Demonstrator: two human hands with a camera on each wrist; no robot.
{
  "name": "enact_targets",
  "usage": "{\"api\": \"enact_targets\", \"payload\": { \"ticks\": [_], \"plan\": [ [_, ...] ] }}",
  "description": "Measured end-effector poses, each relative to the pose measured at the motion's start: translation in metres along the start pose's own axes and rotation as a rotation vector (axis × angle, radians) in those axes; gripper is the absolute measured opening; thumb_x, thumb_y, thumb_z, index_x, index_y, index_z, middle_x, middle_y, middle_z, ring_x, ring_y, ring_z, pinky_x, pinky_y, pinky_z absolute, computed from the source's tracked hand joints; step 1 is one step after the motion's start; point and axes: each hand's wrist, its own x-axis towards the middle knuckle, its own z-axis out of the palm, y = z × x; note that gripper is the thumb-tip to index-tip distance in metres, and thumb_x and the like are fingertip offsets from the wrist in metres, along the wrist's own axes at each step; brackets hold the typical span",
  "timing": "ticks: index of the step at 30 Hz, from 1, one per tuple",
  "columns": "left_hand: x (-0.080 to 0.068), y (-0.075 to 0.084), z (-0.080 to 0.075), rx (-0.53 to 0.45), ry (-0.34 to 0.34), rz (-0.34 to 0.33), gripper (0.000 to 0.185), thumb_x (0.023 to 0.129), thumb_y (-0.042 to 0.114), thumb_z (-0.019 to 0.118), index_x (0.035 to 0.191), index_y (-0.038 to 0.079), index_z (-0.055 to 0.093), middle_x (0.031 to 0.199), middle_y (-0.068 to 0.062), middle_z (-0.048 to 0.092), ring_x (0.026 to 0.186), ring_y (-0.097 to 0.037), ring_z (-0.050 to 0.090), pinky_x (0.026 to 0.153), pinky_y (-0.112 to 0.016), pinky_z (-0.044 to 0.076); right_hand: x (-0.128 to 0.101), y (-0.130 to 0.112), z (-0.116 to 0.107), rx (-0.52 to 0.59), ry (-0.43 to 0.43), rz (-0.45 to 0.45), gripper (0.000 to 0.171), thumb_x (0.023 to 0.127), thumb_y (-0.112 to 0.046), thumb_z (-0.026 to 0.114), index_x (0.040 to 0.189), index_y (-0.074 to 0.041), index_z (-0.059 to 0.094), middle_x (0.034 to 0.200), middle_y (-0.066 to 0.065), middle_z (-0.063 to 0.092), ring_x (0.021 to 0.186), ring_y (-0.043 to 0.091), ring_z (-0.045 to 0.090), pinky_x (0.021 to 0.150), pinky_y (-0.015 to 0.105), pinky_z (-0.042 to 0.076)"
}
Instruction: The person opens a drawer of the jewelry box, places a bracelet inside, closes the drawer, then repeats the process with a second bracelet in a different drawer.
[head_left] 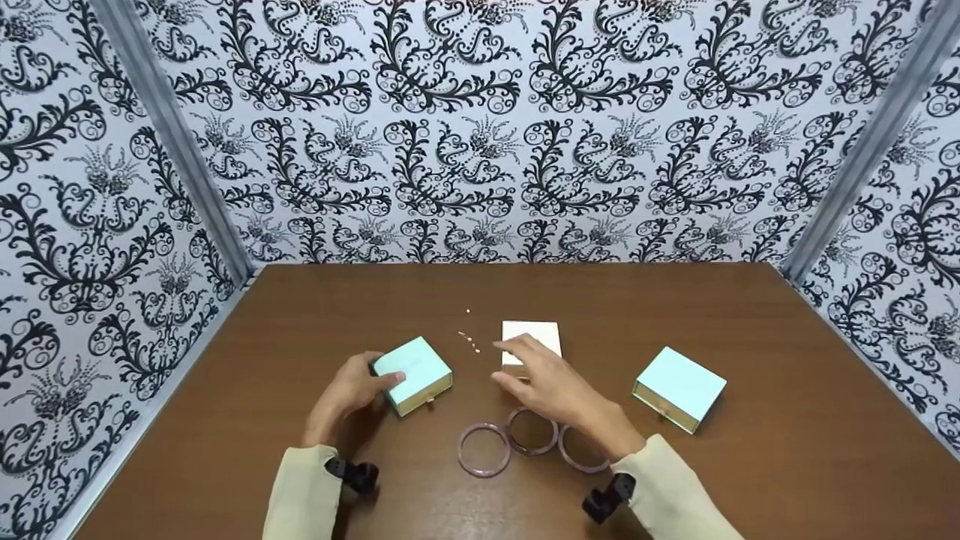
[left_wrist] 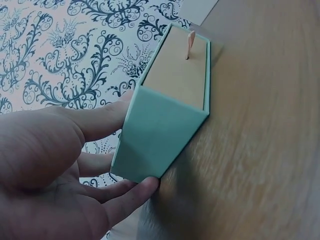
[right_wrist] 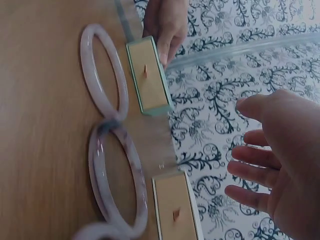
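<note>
My left hand (head_left: 351, 391) grips a mint-green drawer box (head_left: 420, 369) on the left side of the table, thumb on its top. The left wrist view shows that box's tan drawer front with a small ribbon pull (left_wrist: 190, 45). Over a white drawer box (head_left: 538, 334) hovers my right hand (head_left: 553, 386), its fingers extended and apart, holding nothing. Part of the white box is hidden under that hand in the head view; its tan front (right_wrist: 175, 206) shows in the right wrist view. Three pinkish-purple bangles (head_left: 484, 474) lie nearest the right hand and forearm.
Another mint-green drawer box (head_left: 681, 388) stands on the brown table (head_left: 810, 450) at the right. Several tiny pale bits (head_left: 469, 340) lie between the left and white boxes. Patterned walls (head_left: 480, 150) enclose the back and sides.
</note>
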Motion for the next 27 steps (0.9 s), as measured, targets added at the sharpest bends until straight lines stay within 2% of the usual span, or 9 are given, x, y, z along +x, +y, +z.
{"api": "enact_targets", "payload": {
  "ticks": [5,8,12,18,23,27],
  "plan": [
    [0.002,-0.001,0.0,-0.004,0.006,0.001,0.055,0.095,0.021,0.07,0.139,-0.005,0.051,0.132,-0.024,0.06,0.11,-0.027,0.057,0.1,-0.046,0.047,0.005,-0.007,0.008,0.047,-0.008,-0.023,0.045,0.097,-0.028,0.065,0.134,-0.002,0.059,0.122,0.012,0.064,0.115,0.029,0.062,0.101,0.046,0.05],
    [0.003,-0.004,0.001,-0.002,0.014,0.001,0.056,0.095,0.022,0.07,0.14,-0.005,0.05,0.134,-0.025,0.059,0.112,-0.029,0.057,0.101,-0.047,0.046,0.01,-0.01,0.014,0.089,-0.01,0.0,0.043,0.098,-0.029,0.065,0.132,-0.003,0.061,0.121,0.014,0.066,0.114,0.029,0.063,0.099,0.047,0.05],
    [0.001,-0.007,0.001,0.012,0.007,0.01,0.057,0.095,0.024,0.07,0.14,-0.006,0.049,0.134,-0.026,0.058,0.115,-0.03,0.057,0.102,-0.05,0.046,0.013,-0.013,0.022,0.179,-0.01,0.083,0.037,0.098,-0.029,0.065,0.126,-0.006,0.066,0.119,0.011,0.069,0.112,0.028,0.065,0.098,0.046,0.051],
    [0.002,-0.006,-0.004,0.001,0.0,0.021,0.059,0.094,0.026,0.072,0.14,-0.004,0.05,0.131,-0.023,0.061,0.114,-0.029,0.058,0.101,-0.048,0.046,0.026,-0.023,0.03,0.333,-0.035,0.183,0.029,0.097,-0.028,0.066,0.116,-0.006,0.071,0.109,0.008,0.072,0.101,0.024,0.068,0.09,0.037,0.055],
    [0.0,-0.004,-0.005,-0.002,-0.017,0.015,0.06,0.094,0.026,0.071,0.14,-0.005,0.048,0.131,-0.024,0.06,0.115,-0.029,0.057,0.102,-0.049,0.045,0.032,-0.032,0.038,0.377,-0.045,0.28,0.024,0.096,-0.029,0.068,0.107,-0.009,0.075,0.104,0.005,0.074,0.098,0.019,0.067,0.088,0.035,0.053],
    [0.001,-0.003,-0.004,-0.007,-0.018,-0.002,0.059,0.095,0.024,0.07,0.141,-0.004,0.048,0.133,-0.024,0.059,0.116,-0.029,0.056,0.103,-0.05,0.045,0.037,-0.035,0.044,0.431,-0.077,0.387,0.022,0.095,-0.029,0.069,0.104,-0.009,0.076,0.099,0.005,0.073,0.087,0.026,0.069,0.073,0.028,0.053]
  ]
}}
